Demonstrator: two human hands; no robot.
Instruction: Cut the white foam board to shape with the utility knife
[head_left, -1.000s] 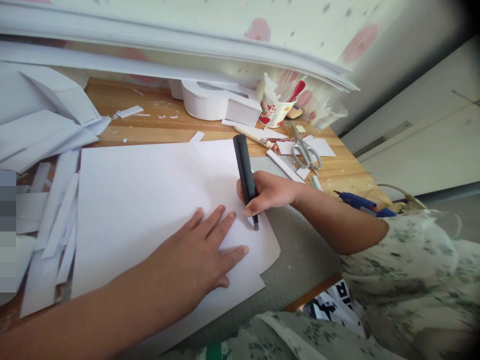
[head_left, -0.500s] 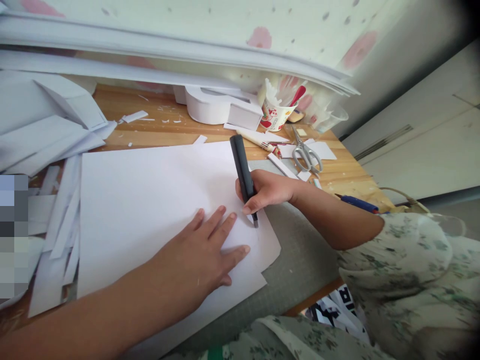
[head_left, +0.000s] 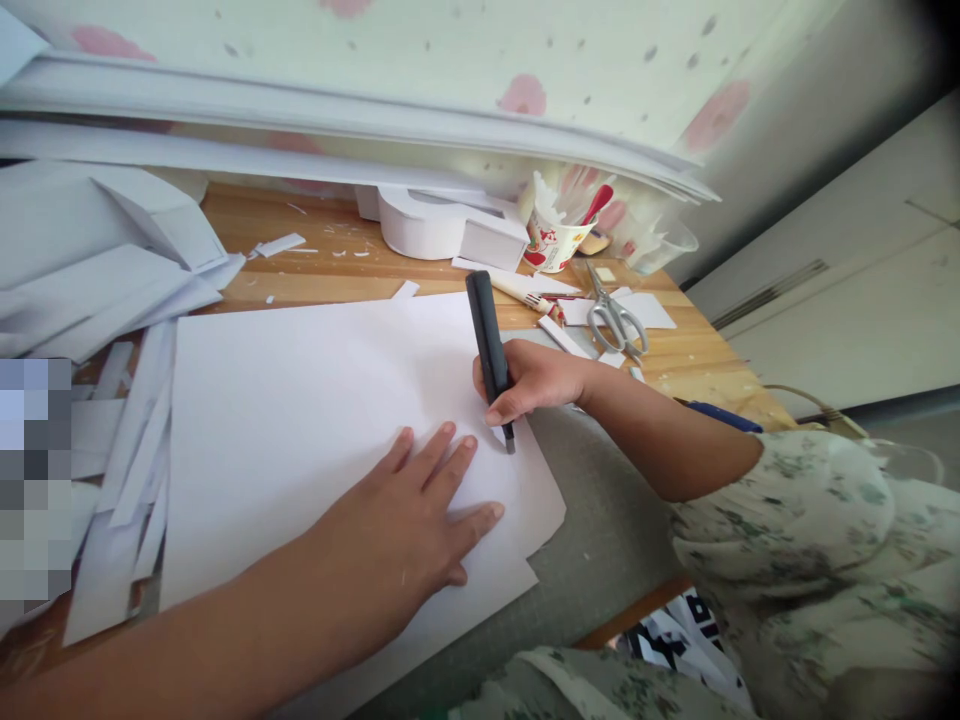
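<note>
A large white sheet of stiff paper or board lies on a grey-green cutting mat. My left hand rests flat on it with the fingers spread. Wrapped round a black utility knife, my right hand is at the sheet's right part. The knife stands nearly upright, its metal tip down at the sheet's surface; whether the tip cuts in, I cannot tell. The sheet's right edge has an uneven, notched outline.
Grey-handled scissors, a patterned cup of white sticks and a white curved box shape stand or lie beyond the sheet. Paper strips and folded white pieces crowd the left. A blue tool lies right.
The camera view has shifted slightly, so the scene sits a little lower. Relative to the sheet, my right hand and the knife have moved slightly away from me. My left hand stays put.
</note>
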